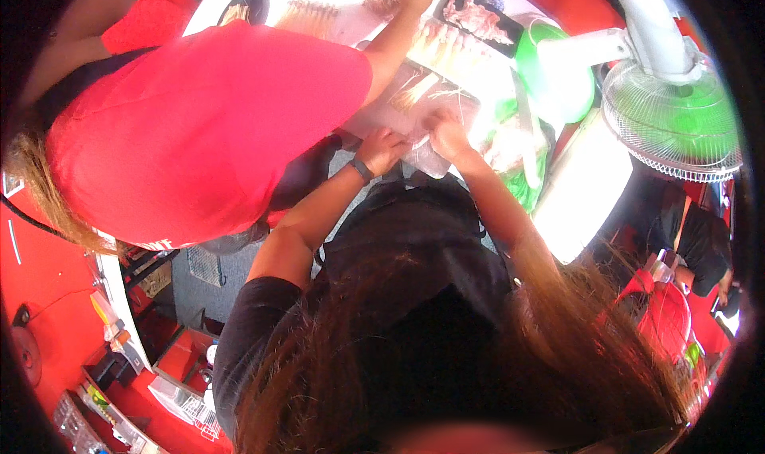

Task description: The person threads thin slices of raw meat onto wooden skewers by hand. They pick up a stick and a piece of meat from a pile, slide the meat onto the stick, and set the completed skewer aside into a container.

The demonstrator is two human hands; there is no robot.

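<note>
My left hand [382, 150], with a dark band at the wrist, is at the near edge of a translucent board [370, 119]. Its curled fingertips pinch one end of a small pale piece [420, 141]. From the other side my right hand [448, 136] grips the same piece, fingers bent. Glare and the fingers hide what the piece is. Just beyond, a bundle of thin pale strands [415, 92], which look like enoki mushrooms, lies on the board with a few loose strands around it.
A person in a red shirt [209, 131] works close on my left, one arm across the table. Behind the board lie a row of pale bundles [451, 47] and a black tray [511, 46] of sliced meat [478, 20]. A fan [669, 119] and green plastic bag [526, 191] are right.
</note>
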